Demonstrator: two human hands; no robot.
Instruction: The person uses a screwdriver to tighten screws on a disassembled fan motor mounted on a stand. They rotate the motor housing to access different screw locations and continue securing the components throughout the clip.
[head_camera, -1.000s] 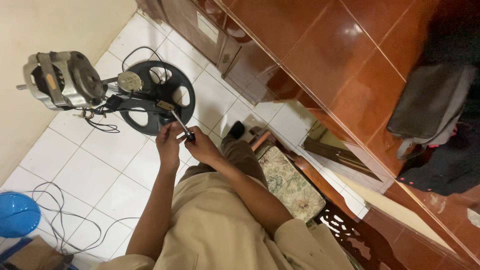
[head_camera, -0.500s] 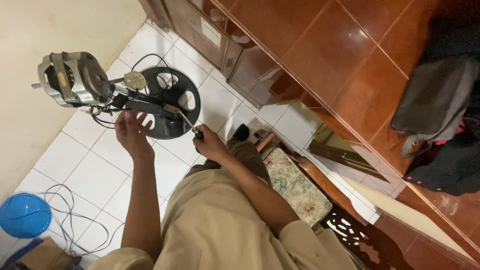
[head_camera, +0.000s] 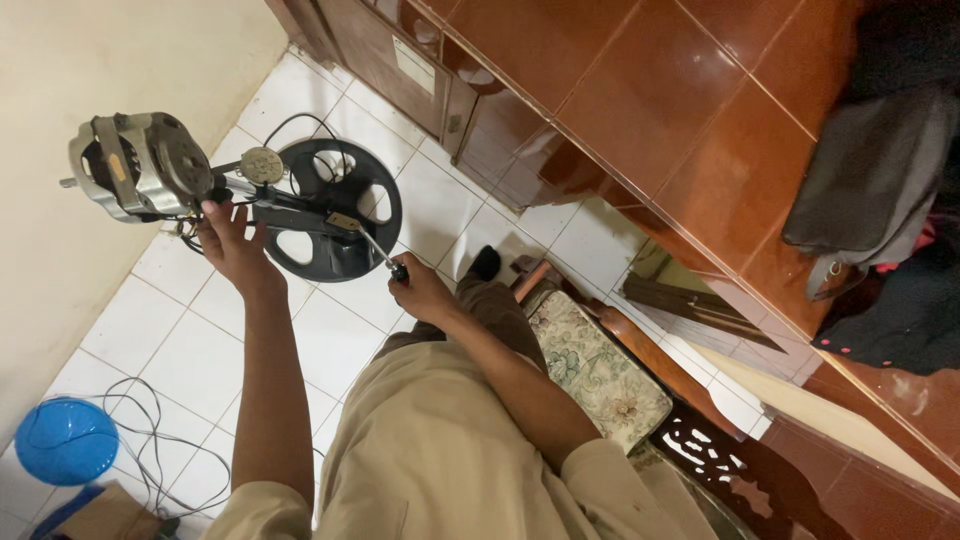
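Lying on the white tiled floor (head_camera: 330, 340) near the lower left corner, a blue round bowl-shaped container (head_camera: 66, 440) is seen, and what it holds cannot be told; a tangle of thin cable (head_camera: 150, 440) is spread beside it, with a brown cardboard piece (head_camera: 100, 515) just below. A grey electric motor (head_camera: 135, 165) with a black spoked wheel (head_camera: 325, 210) behind its bracket is set on the tiles close to the cream wall (head_camera: 90, 60). The left hand (head_camera: 232, 245) is raised with spread, unclenched fingers that touch the motor's lower edge without being wrapped around anything. The right hand (head_camera: 422, 295) is clenched around the dark handle of a screwdriver (head_camera: 375, 250), whose thin shaft is pointed up at the bracket over the wheel. A floral cushion (head_camera: 590, 365) on a carved wooden chair (head_camera: 720, 460) is seen by the person's leg, and dark clothes (head_camera: 880, 200) are piled on the brown tiled counter (head_camera: 620, 90). Compared with half a second earlier, the left hand is lifted further, up to the motor, while the screwdriver is kept in the same grasp
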